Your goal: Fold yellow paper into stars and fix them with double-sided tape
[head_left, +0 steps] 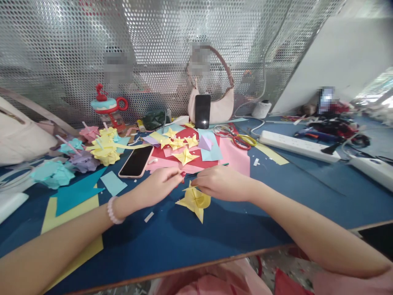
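Observation:
Between my hands is a yellow folded-paper flower (196, 200) with pointed petals, just above or on the blue table. My right hand (222, 182) is closed with its fingertips at the flower's upper edge, pinching its paper. A thin dark green stick (226, 164) shows beyond the right knuckles and seems to run behind that hand towards the left. My left hand (162, 182) is closed in a pinch, red nails showing, near the left end of that stick. What its fingertips hold is too small to make out. Several yellow paper stars (185, 156) lie beyond my hands.
A phone (136, 161) lies left of the stars; another phone (202, 111) leans on a white handbag (227, 104). Paper flowers (106, 153) and coloured sheets (76, 190) are at left. Scissors (242, 141) and a power strip (297, 145) sit to the right. A mesh panel (153, 37) stands behind.

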Available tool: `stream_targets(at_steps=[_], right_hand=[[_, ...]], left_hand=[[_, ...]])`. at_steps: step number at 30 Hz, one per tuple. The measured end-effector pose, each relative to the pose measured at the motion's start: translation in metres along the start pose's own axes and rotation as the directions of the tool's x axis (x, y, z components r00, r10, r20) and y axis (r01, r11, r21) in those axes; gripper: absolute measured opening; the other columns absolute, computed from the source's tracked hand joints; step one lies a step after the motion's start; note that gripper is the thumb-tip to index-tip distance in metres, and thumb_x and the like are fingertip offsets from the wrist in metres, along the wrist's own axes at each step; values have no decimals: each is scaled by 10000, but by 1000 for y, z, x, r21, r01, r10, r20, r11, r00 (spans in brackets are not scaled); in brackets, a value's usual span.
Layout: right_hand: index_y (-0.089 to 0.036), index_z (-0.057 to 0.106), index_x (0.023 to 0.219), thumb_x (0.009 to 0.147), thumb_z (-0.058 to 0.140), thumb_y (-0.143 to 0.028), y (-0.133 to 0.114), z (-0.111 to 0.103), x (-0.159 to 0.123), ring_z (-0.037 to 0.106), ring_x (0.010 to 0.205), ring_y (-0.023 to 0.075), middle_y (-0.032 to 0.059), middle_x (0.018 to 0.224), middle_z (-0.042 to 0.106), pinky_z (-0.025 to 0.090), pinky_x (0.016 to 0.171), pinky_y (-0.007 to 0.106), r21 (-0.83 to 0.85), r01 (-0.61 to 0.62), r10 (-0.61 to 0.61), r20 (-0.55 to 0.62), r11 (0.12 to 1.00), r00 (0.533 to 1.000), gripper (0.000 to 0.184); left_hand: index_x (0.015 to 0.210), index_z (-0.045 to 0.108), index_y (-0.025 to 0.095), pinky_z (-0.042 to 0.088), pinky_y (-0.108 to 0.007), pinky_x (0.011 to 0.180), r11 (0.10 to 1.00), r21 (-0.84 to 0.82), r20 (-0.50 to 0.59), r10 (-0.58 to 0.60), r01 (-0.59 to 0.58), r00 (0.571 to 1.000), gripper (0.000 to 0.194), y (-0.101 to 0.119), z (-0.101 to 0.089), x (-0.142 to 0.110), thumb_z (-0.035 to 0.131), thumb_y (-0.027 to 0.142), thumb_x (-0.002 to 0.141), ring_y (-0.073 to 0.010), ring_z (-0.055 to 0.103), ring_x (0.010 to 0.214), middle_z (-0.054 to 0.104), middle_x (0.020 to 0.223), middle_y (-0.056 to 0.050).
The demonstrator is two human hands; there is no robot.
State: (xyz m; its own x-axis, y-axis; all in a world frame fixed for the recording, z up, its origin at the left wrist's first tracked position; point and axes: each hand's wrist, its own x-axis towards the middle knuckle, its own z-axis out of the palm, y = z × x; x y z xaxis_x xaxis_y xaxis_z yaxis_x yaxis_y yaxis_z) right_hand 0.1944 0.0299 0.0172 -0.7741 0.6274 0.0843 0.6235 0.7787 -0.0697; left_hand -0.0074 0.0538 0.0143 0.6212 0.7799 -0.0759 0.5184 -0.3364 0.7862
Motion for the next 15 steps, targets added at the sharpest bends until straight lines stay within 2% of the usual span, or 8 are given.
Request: stream_targets(at_steps=[2, 4, 5, 7, 8, 9, 11, 15], right_hand=[[-131, 646, 888, 860, 429, -128, -2, 0, 1, 594, 699, 157, 67, 783, 662, 389, 597, 256, 17, -16, 15, 43, 1000, 999, 219], [-130, 643, 880, 861, 432, -131, -2, 0, 3, 591, 700, 155, 66, 794, 660, 382, 594, 251, 53, -16, 13, 56, 998, 998, 212], [-129, 640, 874, 863, 430, -132, -3, 0, 3, 588, 699, 151, 65, 797, 658, 379, 593, 247, 80, -11, 7, 56, 997, 998, 210], [-129, 634, 859, 867, 428, -139, -2, 1, 4, 579, 686, 141, 59, 790, 652, 373, 586, 237, 136, -11, 4, 55, 991, 998, 206], [-129, 630, 850, 867, 431, -144, -2, 1, 4, 573, 676, 136, 55, 782, 648, 370, 581, 233, 160, -17, 8, 58, 987, 998, 200], [-130, 627, 846, 865, 437, -147, -1, 1, 4, 568, 667, 133, 51, 774, 644, 367, 576, 230, 180, -26, 15, 62, 983, 998, 192], [-136, 622, 854, 859, 444, -143, -1, 1, 4, 561, 660, 130, 44, 768, 639, 364, 576, 228, 208, -39, 25, 69, 977, 997, 178], [-144, 616, 860, 856, 436, -130, -2, 0, 4, 550, 657, 125, 35, 764, 632, 358, 580, 225, 244, -38, 22, 69, 969, 997, 181]], left_hand=[[812, 541, 159, 386, -238, 552, 958, 249, -7, 150, -144, 989, 240, 2, -2, -4, 393, 343, 850, -131, 494, 619, 537, 700, -9], [913, 542, 153, 415, -263, 628, 844, 436, 33, 333, -314, 942, 220, 3, -4, -7, 433, 331, 844, -160, 525, 725, 573, 839, -49], [966, 539, 152, 424, -281, 675, 757, 508, 78, 433, -410, 898, 229, 3, -5, -8, 447, 323, 843, -177, 533, 784, 574, 913, -71], [1040, 536, 168, 422, -314, 754, 553, 602, 209, 587, -576, 782, 248, 3, -7, -9, 464, 309, 849, -207, 529, 887, 557, 1024, -98], [1057, 540, 183, 419, -321, 773, 463, 622, 278, 624, -632, 731, 246, 2, -8, -9, 468, 302, 854, -215, 526, 916, 551, 1051, -100], [1063, 545, 198, 419, -319, 775, 399, 633, 330, 636, -664, 698, 236, 1, -9, -9, 467, 291, 861, -214, 527, 923, 553, 1057, -96], [1049, 558, 206, 425, -295, 747, 343, 644, 388, 624, -684, 678, 211, 0, -9, -8, 449, 263, 877, -196, 538, 898, 568, 1034, -85], [974, 589, 186, 435, -258, 716, 369, 617, 410, 604, -696, 683, 198, -2, -8, -6, 412, 227, 895, -166, 552, 850, 590, 982, -72]])
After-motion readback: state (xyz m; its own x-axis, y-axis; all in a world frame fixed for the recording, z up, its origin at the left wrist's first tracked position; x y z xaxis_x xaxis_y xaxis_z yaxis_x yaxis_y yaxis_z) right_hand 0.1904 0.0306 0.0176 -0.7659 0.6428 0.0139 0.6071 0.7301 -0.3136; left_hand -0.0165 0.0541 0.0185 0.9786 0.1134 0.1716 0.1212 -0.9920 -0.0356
